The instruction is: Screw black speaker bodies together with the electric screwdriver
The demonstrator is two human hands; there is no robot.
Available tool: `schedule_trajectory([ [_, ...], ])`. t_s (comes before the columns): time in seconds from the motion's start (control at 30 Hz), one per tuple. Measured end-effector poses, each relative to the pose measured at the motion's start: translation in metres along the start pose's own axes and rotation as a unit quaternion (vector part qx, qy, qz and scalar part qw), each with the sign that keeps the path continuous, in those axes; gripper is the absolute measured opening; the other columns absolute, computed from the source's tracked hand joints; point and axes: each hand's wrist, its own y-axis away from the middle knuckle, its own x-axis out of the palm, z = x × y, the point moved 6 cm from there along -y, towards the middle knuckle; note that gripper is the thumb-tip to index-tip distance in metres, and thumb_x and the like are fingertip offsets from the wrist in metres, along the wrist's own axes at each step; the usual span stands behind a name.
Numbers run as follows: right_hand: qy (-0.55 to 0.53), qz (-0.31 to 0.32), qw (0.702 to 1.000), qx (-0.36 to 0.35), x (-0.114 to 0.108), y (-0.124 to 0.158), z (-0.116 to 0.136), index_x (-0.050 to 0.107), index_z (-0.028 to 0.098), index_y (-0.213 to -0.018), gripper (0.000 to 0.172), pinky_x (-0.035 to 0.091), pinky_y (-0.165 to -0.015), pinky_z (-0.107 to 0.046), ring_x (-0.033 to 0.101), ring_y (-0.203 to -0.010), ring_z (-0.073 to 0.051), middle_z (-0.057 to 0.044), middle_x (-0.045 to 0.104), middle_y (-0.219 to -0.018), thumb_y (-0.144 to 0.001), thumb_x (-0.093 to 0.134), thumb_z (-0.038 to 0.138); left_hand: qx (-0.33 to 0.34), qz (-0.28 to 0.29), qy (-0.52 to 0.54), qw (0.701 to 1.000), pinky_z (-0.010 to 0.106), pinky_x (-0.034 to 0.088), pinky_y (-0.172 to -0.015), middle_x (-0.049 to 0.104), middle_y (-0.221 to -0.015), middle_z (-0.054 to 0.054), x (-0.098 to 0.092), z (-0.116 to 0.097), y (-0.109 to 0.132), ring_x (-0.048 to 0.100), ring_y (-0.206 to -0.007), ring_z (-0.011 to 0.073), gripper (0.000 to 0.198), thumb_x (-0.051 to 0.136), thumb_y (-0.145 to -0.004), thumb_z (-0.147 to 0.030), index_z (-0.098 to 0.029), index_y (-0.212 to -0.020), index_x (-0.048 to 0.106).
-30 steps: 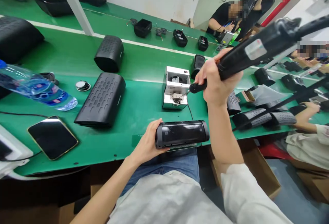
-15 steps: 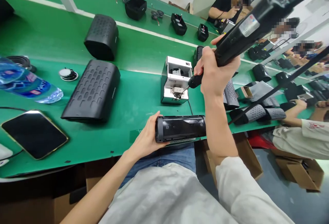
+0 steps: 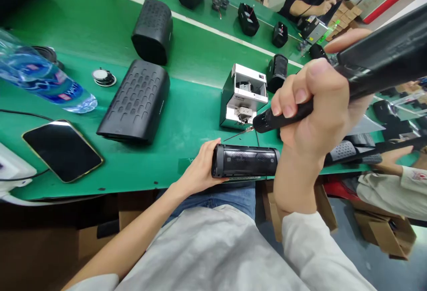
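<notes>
My left hand (image 3: 200, 166) is wrapped round the left end of a glossy black speaker housing (image 3: 248, 161), which lies lengthwise at the table's front edge. A black electric screwdriver (image 3: 383, 53) is gripped in my right hand (image 3: 313, 104), its body slanting up to the right. Its thin bit points down and left, above the housing's far edge; I cannot tell whether a screw is on it. Just behind stands a silver-and-black screw feeder (image 3: 245, 97). The screwdriver bit is in front of the feeder, apart from its outlet.
Two black textured speaker covers (image 3: 138, 104) stand left of the feeder. Farther left are a phone (image 3: 63, 151), a water bottle (image 3: 46, 75) and a loose speaker driver (image 3: 103, 77). More black housings (image 3: 248, 19) sit at the back. Other people work at the right and back.
The screwdriver has come away from the feeder's outlet, toward me and the housing. Its body now leans lower to the right. My left hand keeps its hold; the whole view has shifted.
</notes>
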Motion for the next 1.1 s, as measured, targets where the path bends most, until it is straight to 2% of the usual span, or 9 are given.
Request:
schedule_trajectory([
  [0.17, -0.039, 0.026, 0.998, 0.03, 0.013, 0.004, 0.005, 0.066, 0.032, -0.103, 0.021, 0.035, -0.037, -0.032, 0.038, -0.038, -0.015, 0.01, 0.041, -0.058, -0.093, 0.082, 0.024, 0.001, -0.005, 0.016, 1.0, 0.07, 0.044, -0.132, 0.041, -0.171, 0.023, 0.0, 0.001, 0.001, 0.044, -0.163, 0.0468, 0.129, 0.099, -0.082, -0.035, -0.031, -0.178, 0.013],
  [0.33, -0.104, 0.063, 0.99, 0.077, 0.024, 0.016, 0.001, 0.07, 0.027, -0.107, 0.018, 0.047, -0.044, -0.025, 0.046, -0.042, -0.01, 0.01, 0.054, -0.062, -0.097, 0.077, 0.013, 0.003, -0.015, 0.006, 1.0, 0.072, 0.044, -0.131, 0.043, -0.168, 0.022, 0.0, -0.002, 0.001, 0.046, -0.16, 0.0465, 0.13, 0.101, -0.078, -0.03, -0.03, -0.176, 0.016],
  [0.47, -0.089, 0.096, 0.983, 0.131, 0.028, 0.042, -0.028, 0.065, 0.027, -0.108, 0.019, 0.049, -0.046, -0.025, 0.054, -0.045, -0.011, 0.01, 0.06, -0.069, -0.1, 0.08, 0.02, -0.017, -0.032, 0.023, 0.999, 0.07, 0.05, -0.126, 0.05, -0.162, 0.02, 0.001, -0.002, 0.001, 0.054, -0.152, 0.045, 0.123, 0.1, -0.073, -0.02, -0.03, -0.171, 0.026],
  [0.63, -0.082, 0.141, 0.973, 0.166, 0.03, 0.064, -0.06, 0.056, 0.024, -0.095, 0.027, 0.046, -0.049, -0.026, 0.05, -0.051, -0.009, 0.006, 0.056, -0.074, -0.102, 0.081, 0.033, -0.061, -0.041, 0.042, 0.996, 0.068, 0.058, -0.117, 0.059, -0.151, 0.016, 0.003, 0.006, 0.002, 0.062, -0.141, 0.0445, 0.11, 0.095, -0.069, -0.012, -0.029, -0.162, 0.04],
  [0.8, -0.088, 0.156, 0.964, 0.198, 0.028, 0.069, -0.07, 0.056, 0.024, -0.093, 0.03, 0.045, -0.048, -0.026, 0.048, -0.051, -0.01, 0.006, 0.054, -0.071, -0.102, 0.081, 0.038, -0.08, -0.028, 0.059, 0.995, 0.067, 0.057, -0.119, 0.058, -0.151, 0.017, 0.002, 0.005, 0.001, 0.061, -0.142, 0.0433, 0.109, 0.094, -0.066, -0.008, -0.028, -0.159, 0.042],
  [0.9, -0.091, 0.154, 0.961, 0.212, 0.026, 0.068, -0.073, 0.056, 0.024, -0.092, 0.03, 0.045, -0.047, -0.026, 0.049, -0.049, -0.01, 0.006, 0.054, -0.068, -0.102, 0.081, 0.038, -0.089, -0.026, 0.078, 0.993, 0.068, 0.053, -0.125, 0.055, -0.155, 0.018, 0.002, 0.005, 0.001, 0.058, -0.148, 0.0437, 0.109, 0.095, -0.066, -0.008, -0.027, -0.159, 0.041],
  [1.0, -0.093, 0.153, 0.96, 0.214, 0.025, 0.065, -0.073, 0.056, 0.024, -0.089, 0.031, 0.045, -0.046, -0.025, 0.048, -0.047, -0.01, 0.006, 0.054, -0.064, -0.104, 0.079, 0.039, -0.087, -0.03, 0.089, 0.992, 0.069, 0.048, -0.129, 0.053, -0.158, 0.019, 0.003, 0.007, 0.002, 0.055, -0.152, 0.0448, 0.113, 0.098, -0.065, -0.011, -0.027, -0.161, 0.039],
  [1.1, -0.095, 0.149, 0.962, 0.206, 0.024, 0.063, -0.071, 0.056, 0.024, -0.088, 0.032, 0.044, -0.045, -0.025, 0.049, -0.045, -0.01, 0.006, 0.055, -0.063, -0.104, 0.08, 0.039, -0.075, -0.035, 0.082, 0.993, 0.069, 0.048, -0.129, 0.054, -0.158, 0.02, 0.004, 0.009, 0.002, 0.055, -0.152, 0.0456, 0.117, 0.099, -0.064, -0.011, -0.028, -0.162, 0.039],
])
